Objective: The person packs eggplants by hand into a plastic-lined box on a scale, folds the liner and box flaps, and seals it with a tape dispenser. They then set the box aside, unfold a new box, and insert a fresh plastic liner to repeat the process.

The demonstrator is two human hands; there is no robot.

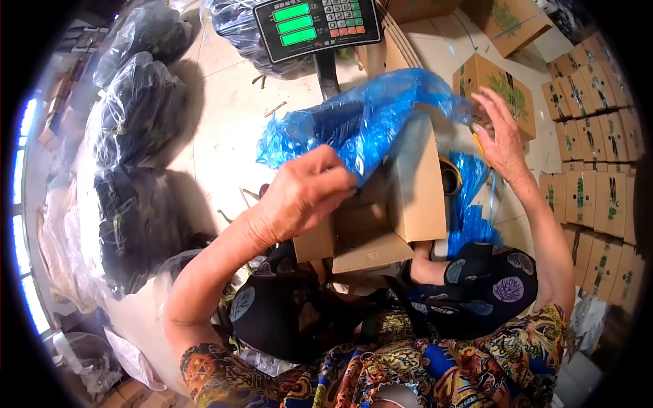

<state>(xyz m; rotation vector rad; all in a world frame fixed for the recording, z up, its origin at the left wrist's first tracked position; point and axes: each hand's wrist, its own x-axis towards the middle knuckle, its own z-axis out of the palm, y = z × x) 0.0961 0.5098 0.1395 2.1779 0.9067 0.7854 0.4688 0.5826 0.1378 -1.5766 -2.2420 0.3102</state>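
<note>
A blue plastic bag [381, 98] is stretched between my two hands, above an open cardboard box [418, 183]. My left hand [306, 194] is closed on the bag's near left edge, with the fingers curled. My right hand [502, 136] pinches the bag's far right end between thumb and fingers. A small yellow strip [480, 144] shows by the right thumb; what it belongs to I cannot make out. The box stands between my knees with its near flap [373, 251] folded outward. Beyond it is a scale display [316, 27] with lit green screens.
Filled clear bags with dark contents [136, 217] line the floor at left. More blue plastic [469, 204] lies right of the box, beside a roll of tape [450, 177]. A printed carton [496, 88] stands farther back, and stacked cartons [592, 143] fill the right side.
</note>
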